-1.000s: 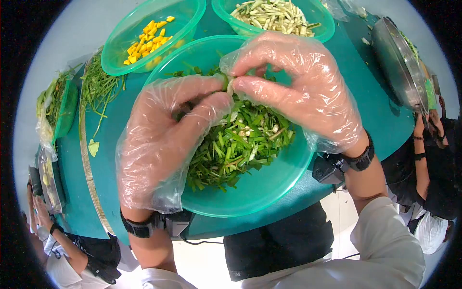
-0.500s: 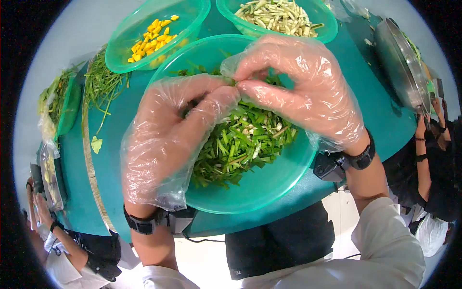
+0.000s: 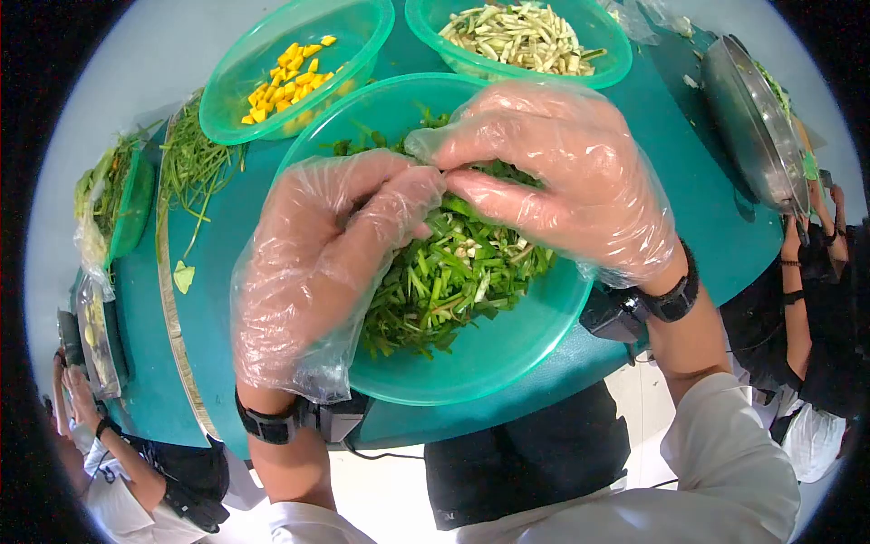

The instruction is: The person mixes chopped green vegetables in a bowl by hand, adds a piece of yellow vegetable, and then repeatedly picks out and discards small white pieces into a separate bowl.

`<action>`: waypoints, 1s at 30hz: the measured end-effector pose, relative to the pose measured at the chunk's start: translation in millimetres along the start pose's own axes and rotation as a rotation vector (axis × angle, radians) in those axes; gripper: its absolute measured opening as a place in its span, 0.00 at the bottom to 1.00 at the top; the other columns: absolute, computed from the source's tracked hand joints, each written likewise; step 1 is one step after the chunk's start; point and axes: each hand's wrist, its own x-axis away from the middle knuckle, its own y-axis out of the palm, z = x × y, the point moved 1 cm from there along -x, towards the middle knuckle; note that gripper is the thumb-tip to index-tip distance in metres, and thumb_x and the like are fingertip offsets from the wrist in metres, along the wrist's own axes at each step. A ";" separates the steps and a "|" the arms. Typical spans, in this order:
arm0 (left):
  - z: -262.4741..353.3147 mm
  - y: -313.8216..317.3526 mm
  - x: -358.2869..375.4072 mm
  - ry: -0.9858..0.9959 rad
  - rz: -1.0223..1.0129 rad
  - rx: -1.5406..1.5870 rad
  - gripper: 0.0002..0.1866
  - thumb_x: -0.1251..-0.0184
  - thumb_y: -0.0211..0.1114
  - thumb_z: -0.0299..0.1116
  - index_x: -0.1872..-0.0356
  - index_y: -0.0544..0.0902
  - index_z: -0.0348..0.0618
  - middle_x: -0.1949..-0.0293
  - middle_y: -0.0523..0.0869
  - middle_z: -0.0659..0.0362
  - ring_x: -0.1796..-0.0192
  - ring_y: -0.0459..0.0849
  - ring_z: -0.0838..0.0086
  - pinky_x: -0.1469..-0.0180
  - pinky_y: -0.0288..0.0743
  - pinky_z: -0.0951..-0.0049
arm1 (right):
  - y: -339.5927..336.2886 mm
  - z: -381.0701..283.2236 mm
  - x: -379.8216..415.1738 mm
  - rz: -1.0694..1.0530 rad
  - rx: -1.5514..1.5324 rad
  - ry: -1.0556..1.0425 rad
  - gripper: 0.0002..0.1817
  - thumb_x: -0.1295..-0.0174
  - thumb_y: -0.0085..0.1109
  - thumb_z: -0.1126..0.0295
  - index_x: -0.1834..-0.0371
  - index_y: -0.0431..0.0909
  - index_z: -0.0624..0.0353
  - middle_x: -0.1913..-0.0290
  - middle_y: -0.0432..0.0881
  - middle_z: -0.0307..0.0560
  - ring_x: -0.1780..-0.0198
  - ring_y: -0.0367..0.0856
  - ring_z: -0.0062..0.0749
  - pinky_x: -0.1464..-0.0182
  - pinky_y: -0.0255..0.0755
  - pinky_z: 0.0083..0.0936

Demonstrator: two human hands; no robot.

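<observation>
Both hands wear clear plastic gloves and meet fingertip to fingertip over a green plastic bowl point(image 3: 471, 376). Chopped green leaves and stems point(image 3: 444, 286) are heaped inside it. My left hand point(image 3: 322, 245) is closed in a pinch at the heap's upper left. From the other side my right hand point(image 3: 566, 172) comes in, thumb and forefinger pinched against the left fingertips. Whatever sits between the fingertips is too small or too hidden to name. Part of the heap lies under the hands.
Behind stand a bowl of yellow diced pieces point(image 3: 294, 82) and a bowl of pale cut strips point(image 3: 517, 36). Loose green stems point(image 3: 195, 163) lie at the left, near a table seam. At the right are a metal pan point(image 3: 752, 127) and another person's arm point(image 3: 796, 308).
Both hands stay over the bowl, fingertips still meeting. The right hand's fingers have drawn closer together and sit slightly lower in view.
</observation>
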 end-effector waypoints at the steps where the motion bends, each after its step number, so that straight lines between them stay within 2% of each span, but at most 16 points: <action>1: 0.5 1.7 0.5 -0.014 0.014 0.015 0.10 0.25 0.71 0.31 0.57 0.89 0.32 0.67 0.88 0.60 0.63 0.85 0.77 0.56 0.79 0.75 | 0.5 -1.2 0.0 0.021 0.012 0.005 0.10 0.42 0.74 0.74 0.58 0.86 0.60 0.60 0.88 0.47 0.59 0.87 0.47 0.56 0.80 0.36; 5: -0.9 2.5 2.6 -0.064 0.042 0.067 0.09 0.30 0.75 0.30 0.58 0.89 0.33 0.66 0.89 0.58 0.63 0.85 0.76 0.55 0.79 0.73 | -5.2 3.0 -2.4 0.079 0.095 0.027 0.07 0.39 0.74 0.73 0.59 0.87 0.61 0.60 0.89 0.46 0.59 0.88 0.41 0.56 0.80 0.33; 8: 6.5 -3.9 3.5 0.009 -0.130 -0.152 0.10 0.36 0.79 0.30 0.59 0.90 0.37 0.65 0.90 0.56 0.60 0.87 0.70 0.52 0.80 0.68 | -15.6 15.0 0.0 0.211 0.215 0.160 0.08 0.35 0.72 0.71 0.56 0.89 0.61 0.58 0.91 0.46 0.59 0.88 0.34 0.55 0.80 0.30; 10: 7.3 -3.9 8.6 0.146 -0.148 -0.154 0.11 0.39 0.81 0.30 0.60 0.91 0.38 0.62 0.90 0.54 0.56 0.87 0.67 0.49 0.79 0.66 | -22.5 21.3 0.3 0.267 0.252 0.313 0.10 0.32 0.71 0.69 0.53 0.89 0.61 0.57 0.91 0.45 0.59 0.88 0.32 0.55 0.79 0.30; 11: 6.7 -6.4 6.4 0.145 -0.196 -0.149 0.12 0.41 0.82 0.31 0.60 0.91 0.39 0.60 0.90 0.54 0.53 0.87 0.65 0.47 0.79 0.65 | -26.0 25.3 1.2 0.294 0.269 0.392 0.11 0.31 0.71 0.68 0.51 0.89 0.61 0.56 0.92 0.45 0.59 0.88 0.30 0.55 0.79 0.29; 12: 6.2 -8.9 4.3 0.143 -0.244 -0.144 0.13 0.43 0.84 0.31 0.60 0.91 0.39 0.58 0.90 0.53 0.49 0.87 0.63 0.44 0.79 0.64 | -24.7 40.1 5.7 0.344 0.262 0.366 0.12 0.30 0.69 0.67 0.48 0.89 0.61 0.55 0.92 0.46 0.60 0.86 0.29 0.55 0.79 0.28; 14: 7.0 -8.2 5.1 0.127 -0.178 -0.149 0.13 0.43 0.83 0.31 0.58 0.91 0.39 0.58 0.90 0.53 0.51 0.87 0.62 0.45 0.79 0.63 | -30.6 50.5 9.6 0.309 0.332 0.457 0.12 0.30 0.69 0.67 0.49 0.89 0.62 0.56 0.92 0.47 0.60 0.86 0.30 0.54 0.79 0.28; 18: -0.4 -9.5 2.3 0.335 -0.025 -0.444 0.13 0.42 0.80 0.27 0.56 0.91 0.39 0.59 0.90 0.54 0.53 0.87 0.61 0.46 0.78 0.62 | -37.3 48.4 9.0 0.255 0.476 0.551 0.12 0.31 0.69 0.66 0.51 0.88 0.63 0.58 0.91 0.49 0.60 0.87 0.31 0.51 0.79 0.27; 19: -1.6 -10.8 0.1 0.357 -0.007 -0.504 0.13 0.42 0.80 0.26 0.56 0.91 0.39 0.59 0.90 0.54 0.53 0.87 0.62 0.46 0.78 0.62 | -37.3 50.4 9.2 0.277 0.464 0.520 0.12 0.32 0.69 0.67 0.52 0.88 0.63 0.59 0.90 0.49 0.60 0.87 0.31 0.51 0.80 0.28; 21: 0.6 -14.0 -5.5 0.252 -0.050 -0.510 0.12 0.42 0.79 0.24 0.56 0.91 0.40 0.58 0.90 0.55 0.53 0.87 0.63 0.46 0.78 0.62 | -35.1 52.3 8.0 0.315 0.436 0.464 0.11 0.33 0.70 0.68 0.53 0.87 0.62 0.59 0.90 0.48 0.61 0.88 0.32 0.52 0.80 0.29; 24: 5.3 -13.1 -1.5 0.186 -0.076 -0.405 0.12 0.44 0.79 0.24 0.57 0.91 0.41 0.58 0.89 0.55 0.54 0.87 0.65 0.47 0.78 0.64 | -37.0 33.1 3.6 0.271 0.164 0.504 0.14 0.33 0.67 0.73 0.47 0.82 0.67 0.54 0.87 0.56 0.53 0.86 0.40 0.49 0.78 0.30; 27: 8.8 -11.8 11.6 0.301 -0.129 -0.280 0.11 0.45 0.79 0.23 0.61 0.91 0.41 0.62 0.88 0.55 0.58 0.87 0.67 0.52 0.79 0.67 | -27.7 41.2 2.7 0.313 0.096 0.313 0.05 0.31 0.63 0.76 0.57 0.81 0.68 0.61 0.86 0.52 0.60 0.86 0.35 0.55 0.79 0.27; 30: 7.7 -16.5 12.3 0.382 -0.146 -0.257 0.10 0.47 0.80 0.24 0.63 0.91 0.41 0.63 0.87 0.55 0.60 0.86 0.67 0.55 0.78 0.67 | -22.6 37.0 2.0 0.285 0.135 0.308 0.06 0.31 0.63 0.76 0.55 0.82 0.67 0.61 0.86 0.52 0.61 0.85 0.35 0.56 0.79 0.29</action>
